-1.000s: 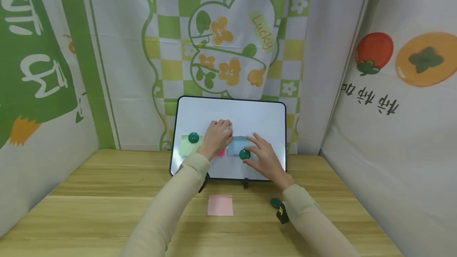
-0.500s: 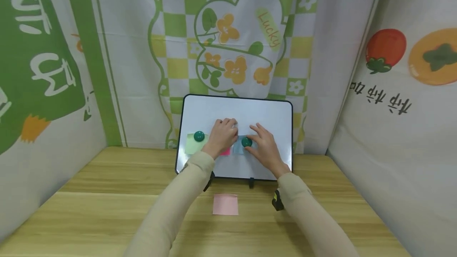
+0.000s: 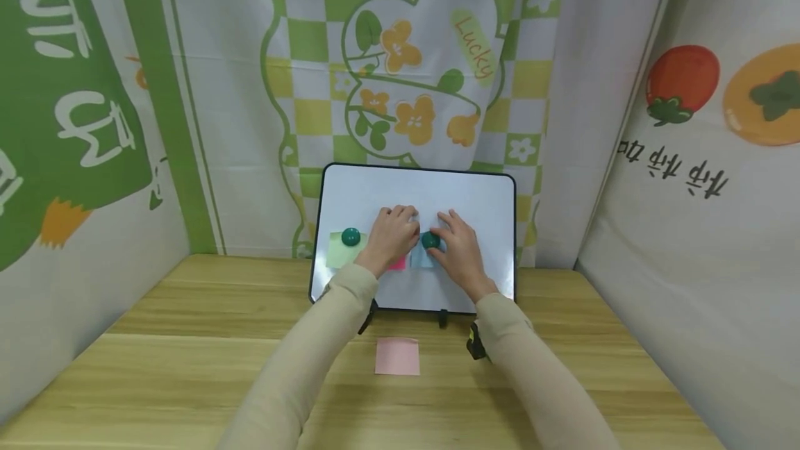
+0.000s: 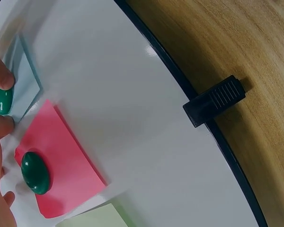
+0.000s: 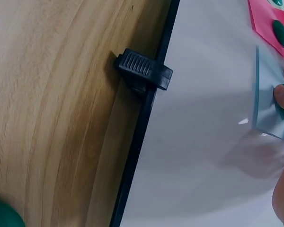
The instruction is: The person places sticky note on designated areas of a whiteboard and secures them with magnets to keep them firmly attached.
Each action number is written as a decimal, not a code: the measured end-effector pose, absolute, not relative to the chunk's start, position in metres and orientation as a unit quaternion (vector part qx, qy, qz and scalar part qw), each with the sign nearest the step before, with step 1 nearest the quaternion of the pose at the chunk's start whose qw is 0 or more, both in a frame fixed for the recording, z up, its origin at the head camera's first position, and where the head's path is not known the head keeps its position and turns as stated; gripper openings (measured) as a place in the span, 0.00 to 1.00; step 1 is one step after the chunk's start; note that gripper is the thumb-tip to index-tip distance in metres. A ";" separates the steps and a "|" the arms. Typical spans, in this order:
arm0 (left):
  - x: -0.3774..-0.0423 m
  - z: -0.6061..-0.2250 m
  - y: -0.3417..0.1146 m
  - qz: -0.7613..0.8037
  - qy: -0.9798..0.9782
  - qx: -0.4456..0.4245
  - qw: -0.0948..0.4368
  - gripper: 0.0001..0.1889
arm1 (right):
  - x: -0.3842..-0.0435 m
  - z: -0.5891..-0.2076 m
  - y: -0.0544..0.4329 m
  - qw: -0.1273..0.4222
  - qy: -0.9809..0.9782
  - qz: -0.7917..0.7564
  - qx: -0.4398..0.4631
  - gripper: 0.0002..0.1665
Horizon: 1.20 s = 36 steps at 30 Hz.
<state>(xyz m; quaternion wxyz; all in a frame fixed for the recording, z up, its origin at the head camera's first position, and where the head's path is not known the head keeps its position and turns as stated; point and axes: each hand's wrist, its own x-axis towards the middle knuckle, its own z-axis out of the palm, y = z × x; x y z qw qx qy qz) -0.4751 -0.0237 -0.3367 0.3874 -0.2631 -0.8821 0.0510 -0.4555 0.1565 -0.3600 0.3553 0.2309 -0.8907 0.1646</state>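
"Up has gone the green magnet [image 3: 429, 239]! A second ago it was by the bottom of the blue note [image 4: 26, 85]. Now it is at the top part, but I can't tell if it pushes on the paper."

"Who has it?"

"The right hand [image 3: 462, 248]. Its thumb and a finger pinch the magnet by the sides. I guess that leaves the back free to face the whiteboard [image 3: 462, 189]."

"What about the left hand [image 3: 391, 236]?"

"It has stayed by the blue note's left edge. Its fingers look bent, and a tip seems to touch the paper. I can't tell if it pinches or only presses. Maybe it's there so the note won't slip."

"And the other notes?"

"Next to the blue one is a bright pink note [image 4: 73, 175] with a second magnet [image 4: 35, 172] on it. Then comes a light green note [image 3: 340, 254], with a third magnet [image 3: 351, 237] near its top. I think they sit up high so the paper hangs flat."

"Any paper down low?"

"Yes, a pale pink note [image 3: 397, 357] lies on the table [image 3: 187, 339], in front of the whiteboard."
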 end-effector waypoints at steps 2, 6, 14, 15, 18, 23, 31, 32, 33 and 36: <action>-0.475 -0.337 -0.023 0.049 -0.883 -0.263 0.386 0.10 | -0.456 -0.361 0.156 0.353 -0.892 0.168 0.226 0.25; -0.474 -0.337 -0.023 0.044 -0.884 -0.263 0.383 0.09 | -0.457 -0.362 0.156 0.361 -0.889 0.168 0.226 0.25; -0.473 -0.335 -0.025 0.034 -0.880 -0.268 0.390 0.09 | -0.455 -0.360 0.155 0.364 -0.887 0.163 0.232 0.25; -0.473 -0.336 -0.025 0.035 -0.880 -0.268 0.390 0.09 | -0.455 -0.361 0.155 0.364 -0.888 0.161 0.231 0.25; -0.472 -0.337 -0.025 0.032 -0.878 -0.271 0.394 0.10 | -0.455 -0.362 0.156 0.362 -0.890 0.157 0.229 0.25; -0.469 -0.337 -0.025 0.022 -0.882 -0.274 0.383 0.13 | -0.453 -0.365 0.157 0.362 -0.890 0.158 0.228 0.24; -0.466 -0.334 -0.026 0.022 -0.885 -0.276 0.375 0.15 | -0.449 -0.367 0.157 0.375 -0.880 0.163 0.241 0.24; -0.466 -0.334 -0.027 0.021 -0.886 -0.277 0.372 0.15 | -0.449 -0.368 0.157 0.375 -0.880 0.163 0.242 0.24; -0.466 -0.334 -0.027 0.020 -0.887 -0.278 0.369 0.15 | -0.449 -0.368 0.158 0.374 -0.880 0.164 0.243 0.24; -0.465 -0.334 -0.029 0.015 -0.892 -0.280 0.355 0.16 | -0.447 -0.369 0.158 0.371 -0.880 0.166 0.247 0.24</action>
